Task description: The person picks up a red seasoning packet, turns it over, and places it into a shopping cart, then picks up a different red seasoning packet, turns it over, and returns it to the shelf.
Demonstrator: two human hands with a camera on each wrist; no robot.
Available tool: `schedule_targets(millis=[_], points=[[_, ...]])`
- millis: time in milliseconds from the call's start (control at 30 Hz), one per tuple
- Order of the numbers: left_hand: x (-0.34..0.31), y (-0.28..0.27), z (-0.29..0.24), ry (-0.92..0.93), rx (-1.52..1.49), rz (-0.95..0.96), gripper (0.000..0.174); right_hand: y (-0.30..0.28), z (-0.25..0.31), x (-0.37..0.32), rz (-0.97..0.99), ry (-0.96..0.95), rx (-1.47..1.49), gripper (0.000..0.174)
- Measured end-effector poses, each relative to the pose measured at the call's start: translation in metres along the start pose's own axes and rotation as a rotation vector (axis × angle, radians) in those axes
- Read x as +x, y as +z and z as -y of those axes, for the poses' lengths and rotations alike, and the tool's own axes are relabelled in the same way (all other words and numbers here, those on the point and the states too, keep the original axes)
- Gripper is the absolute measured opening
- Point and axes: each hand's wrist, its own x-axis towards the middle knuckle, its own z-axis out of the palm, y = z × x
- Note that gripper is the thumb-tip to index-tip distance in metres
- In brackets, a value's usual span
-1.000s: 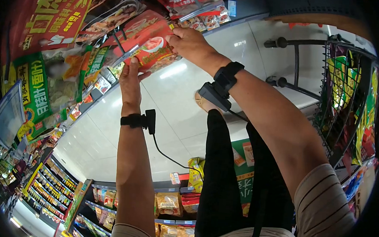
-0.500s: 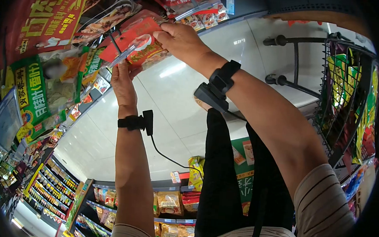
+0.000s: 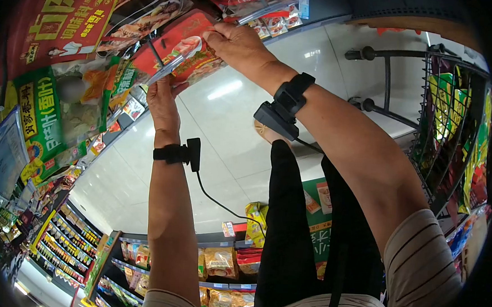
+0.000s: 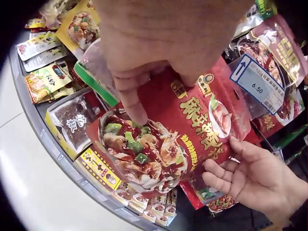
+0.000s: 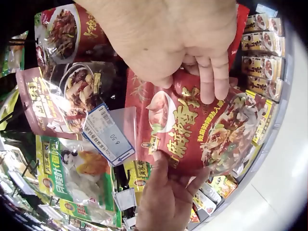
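A red food packet [image 3: 190,29] is held between both hands at the hanging display in the head view. My left hand [image 3: 164,106] pinches its near edge, with the thumb [image 5: 158,166] on the printed front. The right hand [image 3: 244,51] grips the other end, its thumb near the printed bowl in the left wrist view. Prawns and greens are pictured on the packet [image 4: 144,159]. A clear price tag holder [image 3: 175,65] crosses over it in the head view, and its tag [image 4: 257,84] reads 6.50. The packet's back is hidden.
A green-and-white packet [image 3: 62,114] and a large red one [image 3: 68,21] hang at the left. Small packets [image 4: 159,209] line a shelf [image 4: 62,163] below. At the right stands a wire cart [image 3: 445,120] holding packets. Pale tiled floor [image 3: 224,146] lies beneath the arms.
Both hands have shifted slightly left and up with the red packet, toward the hanging display. The price tag holder now crosses more of the packet's face.
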Motion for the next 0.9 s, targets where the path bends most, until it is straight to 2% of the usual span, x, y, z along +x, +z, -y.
schedule_targets(millis=[100, 267, 400, 467, 533, 633, 667, 700, 767, 900], points=[[-0.002, 0.002, -0.006, 0.017, 0.003, 0.002, 0.031, 0.0, 0.006, -0.003, 0.017, -0.009, -0.002, 0.038], [0.003, -0.004, -0.001, -0.015, 0.052, 0.028, 0.036, 0.009, -0.011, 0.008, -0.048, -0.063, -0.016, 0.034], [0.004, 0.002, -0.002, -0.02, 0.11, -0.104, 0.036, 0.015, -0.015, 0.012, -0.122, -0.108, -0.111, 0.031], [0.004, 0.001, 0.0, -0.007, 0.136, -0.163, 0.038, 0.016, -0.014, 0.008, -0.093, -0.126, -0.181, 0.034], [0.004, -0.001, 0.0, -0.019, 0.131, -0.109, 0.041, 0.021, -0.018, 0.004, -0.103, -0.179, -0.186, 0.039], [0.004, 0.001, -0.003, -0.063, 0.156, -0.035, 0.043, 0.025, -0.016, -0.003, -0.229, -0.272, -0.16, 0.04], [0.003, 0.004, -0.004, -0.064, 0.163, -0.016, 0.043, 0.021, -0.015, -0.007, -0.13, -0.136, -0.132, 0.044], [0.002, 0.008, -0.006, -0.066, 0.17, 0.001, 0.043, 0.022, -0.019, -0.008, -0.162, -0.154, -0.134, 0.044], [0.003, 0.018, -0.008, -0.025, 0.188, 0.013, 0.039, 0.024, -0.025, -0.011, -0.224, -0.19, -0.139, 0.046], [0.01, 0.034, -0.018, 0.146, 0.244, 0.074, 0.039, 0.006, -0.033, -0.035, -0.171, -0.141, -0.047, 0.045]])
